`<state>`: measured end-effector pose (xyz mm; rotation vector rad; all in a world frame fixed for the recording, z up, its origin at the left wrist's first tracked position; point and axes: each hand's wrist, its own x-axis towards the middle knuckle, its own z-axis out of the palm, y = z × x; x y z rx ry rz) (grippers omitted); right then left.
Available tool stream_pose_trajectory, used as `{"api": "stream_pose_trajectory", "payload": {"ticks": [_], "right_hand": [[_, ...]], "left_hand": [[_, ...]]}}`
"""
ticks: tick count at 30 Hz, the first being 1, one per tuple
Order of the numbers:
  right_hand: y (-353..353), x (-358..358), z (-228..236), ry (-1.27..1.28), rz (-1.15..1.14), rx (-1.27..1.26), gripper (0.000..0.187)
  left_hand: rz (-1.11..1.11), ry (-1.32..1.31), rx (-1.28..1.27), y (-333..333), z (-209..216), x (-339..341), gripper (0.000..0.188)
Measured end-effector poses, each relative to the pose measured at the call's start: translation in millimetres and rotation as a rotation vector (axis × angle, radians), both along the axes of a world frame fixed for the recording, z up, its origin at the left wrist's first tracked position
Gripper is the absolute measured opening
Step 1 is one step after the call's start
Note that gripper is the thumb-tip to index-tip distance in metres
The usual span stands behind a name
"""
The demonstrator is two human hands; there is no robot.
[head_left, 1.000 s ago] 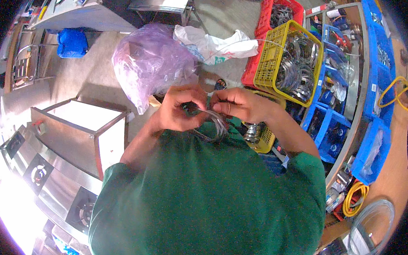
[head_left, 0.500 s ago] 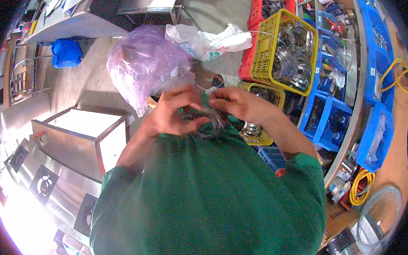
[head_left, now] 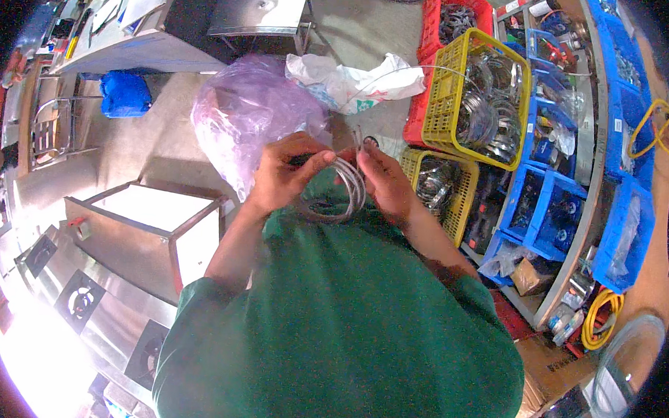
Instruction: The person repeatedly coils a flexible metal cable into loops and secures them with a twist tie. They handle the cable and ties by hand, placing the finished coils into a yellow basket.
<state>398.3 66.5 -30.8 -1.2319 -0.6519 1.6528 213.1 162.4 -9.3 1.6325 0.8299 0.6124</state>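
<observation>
Coil of thin cable or tubing (head_left: 360,189): it is up in front of your green shirt (head_left: 336,315), between your two hands, near side of the purple plastic bag (head_left: 237,113); whether its near arc touches the cloth you cannot tell from this angle. Handling, by judgement: light, smooth-skinned, springy rather than limp, since the loops keep a round bow where nothing props them; not likely fragile, though a sharp bend could kink it. It may be a little slippery, and the turns could fan apart if pinched at only one strand. Best hold: across the whole bundle, all turns gathered between thumb and fingers, with the loose ends (head_left: 359,137) taken separately close to where they leave the loops. Grip, left hand (head_left: 285,175): narrow, thumb and fingers closed on the far left part of the bundle. Grip, right hand (head_left: 387,183): fingers drawn up at the far right of the loops, beside the loose ends; you cannot tell whether they pinch a strand. Appearance: pale grey with a slight sheen, several turns lying nearly side by side on the right, slightly spread, darker and blurred along the near arc; short ends stand up toward the far side. To the right, the larger yellow crate (head_left: 439,114) carries similar silvery coils.
</observation>
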Motion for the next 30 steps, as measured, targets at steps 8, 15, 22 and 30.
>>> {"api": "stream_pose_trajectory", "payload": {"ticks": [8,15,22,30], "right_hand": [[-4.7,-9.3,27.5,-0.291,-0.19,-0.039,0.032],[3.1,-33.9,12.4,-0.669,-0.344,0.191,0.029],[17.9,-20.2,0.9,-1.082,-0.424,0.44,0.024],[12.4,14.1,-16.5,0.234,-0.748,-0.001,0.013]], "left_hand": [[-0.037,0.197,0.289,1.8,9.5,-8.0,0.013],[-0.117,0.324,0.597,7.5,4.1,-12.0,0.013],[-0.083,0.364,0.564,5.0,-8.5,1.1,0.013],[-0.044,0.251,0.405,-10.9,-38.2,0.4,0.013]]}}
